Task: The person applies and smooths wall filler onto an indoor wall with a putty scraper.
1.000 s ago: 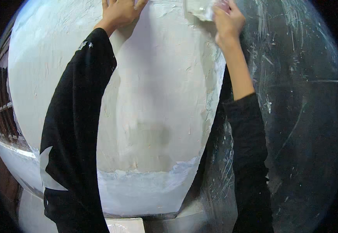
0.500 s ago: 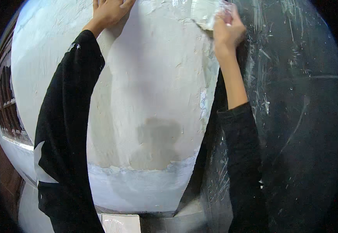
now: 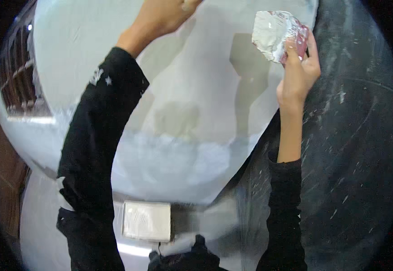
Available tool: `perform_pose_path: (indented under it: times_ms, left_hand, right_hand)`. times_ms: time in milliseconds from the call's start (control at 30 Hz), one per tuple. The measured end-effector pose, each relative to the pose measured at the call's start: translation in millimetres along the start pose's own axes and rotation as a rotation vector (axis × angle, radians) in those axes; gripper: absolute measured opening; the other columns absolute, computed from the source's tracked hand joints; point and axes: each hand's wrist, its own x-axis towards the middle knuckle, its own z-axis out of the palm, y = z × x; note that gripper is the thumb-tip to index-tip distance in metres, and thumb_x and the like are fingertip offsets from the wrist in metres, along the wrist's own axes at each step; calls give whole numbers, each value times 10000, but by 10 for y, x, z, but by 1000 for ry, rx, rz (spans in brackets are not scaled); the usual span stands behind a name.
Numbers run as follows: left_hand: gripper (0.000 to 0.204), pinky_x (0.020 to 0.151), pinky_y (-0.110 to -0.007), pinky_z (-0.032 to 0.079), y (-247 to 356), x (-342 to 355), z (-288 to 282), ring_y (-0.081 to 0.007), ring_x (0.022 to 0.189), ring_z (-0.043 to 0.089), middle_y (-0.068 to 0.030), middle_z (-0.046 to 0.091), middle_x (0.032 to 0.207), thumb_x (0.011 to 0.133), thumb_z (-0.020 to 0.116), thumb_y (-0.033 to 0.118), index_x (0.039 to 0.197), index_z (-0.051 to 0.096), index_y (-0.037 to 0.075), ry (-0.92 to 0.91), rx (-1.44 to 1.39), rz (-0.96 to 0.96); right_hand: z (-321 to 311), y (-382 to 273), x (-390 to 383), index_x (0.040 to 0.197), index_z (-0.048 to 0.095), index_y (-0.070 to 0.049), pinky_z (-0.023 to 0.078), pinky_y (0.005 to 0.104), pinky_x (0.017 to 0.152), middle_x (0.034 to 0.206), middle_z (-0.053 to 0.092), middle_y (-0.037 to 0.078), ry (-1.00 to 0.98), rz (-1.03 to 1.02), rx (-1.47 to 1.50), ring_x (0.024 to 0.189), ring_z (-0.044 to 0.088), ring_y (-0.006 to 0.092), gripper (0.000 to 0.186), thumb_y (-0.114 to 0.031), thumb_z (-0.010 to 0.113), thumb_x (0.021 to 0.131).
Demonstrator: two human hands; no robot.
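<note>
My left hand (image 3: 165,16) is at the top of the view against the white plastered wall (image 3: 83,58); its fingers are mostly cut off, so what they touch or hold is unclear. My right hand (image 3: 298,77) grips a flat spreading tool (image 3: 271,36), red near the grip and coated with white paste, its face turned up toward me. It is held in front of the wall near its right edge, beside a dark, scuffed surface (image 3: 354,144). The lower band of the wall is paler and bluish.
A pale rectangular tray (image 3: 146,221) lies below the wall on a grey surface (image 3: 38,212). A dark barred window (image 3: 18,88) is at the left, with a brown surface (image 3: 2,180) below it. Dark cloth or footwear (image 3: 183,257) shows at the bottom middle.
My view has tilted down, showing more of the tray and lower area. My right hand has come down and turned the tool's coated face toward me. My left hand appears farther right.
</note>
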Motion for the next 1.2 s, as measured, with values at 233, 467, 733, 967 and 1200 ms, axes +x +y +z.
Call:
perform_pose_path:
  times_ms: [233, 467, 733, 967, 1200]
  left_hand:
    - [574, 1095, -460, 359, 275, -2316, -737, -423, 1307, 441, -285, 479, 1376, 979, 547, 276, 1450, 385, -9, -103, -348, -295]
    - [499, 1130, -425, 329, 887, -4072, -1238, -357, 1347, 459, -218, 505, 1419, 1019, 512, 274, 1443, 435, 21, -367, -359, -828]
    - [489, 1105, -465, 354, 1729, -5212, -2234, -333, 1340, 476, -199, 520, 1423, 1035, 488, 304, 1452, 442, 53, -600, -368, -1343]
    - [490, 1052, -458, 400, 2217, -5908, -2526, -283, 1295, 504, -162, 545, 1398, 1047, 472, 321, 1462, 434, 65, -690, -421, -1647]
    - [460, 1046, -407, 416, 1545, -6072, -1768, -359, 1232, 561, -239, 590, 1295, 998, 550, 231, 1380, 484, -17, -778, -585, -1719]
  right_hand:
    - [300, -341, -1569, 1429, 444, 36, 508, 325, 967, 1285, 610, 158, -197, 390, -48, 1141, 623, 199, 550, -7, 647, 920]
    - [58, -305, -2791, 1390, 455, 88, 539, 302, 905, 1213, 631, 156, -406, 711, -147, 1051, 653, 178, 507, -11, 641, 928]
    - [-492, -438, -4265, 1264, 559, 27, 513, 237, 680, 1037, 679, 93, -350, 1110, -376, 870, 633, 106, 379, -9, 665, 902]
    - [-878, -492, -5070, 1220, 579, 14, 518, 291, 735, 962, 693, 111, -595, 1090, -691, 876, 662, 153, 361, -10, 676, 874]
    - [-741, 105, -5140, 1193, 608, -30, 521, 361, 821, 957, 706, 201, -620, 1136, -1032, 932, 710, 272, 333, 13, 626, 863]
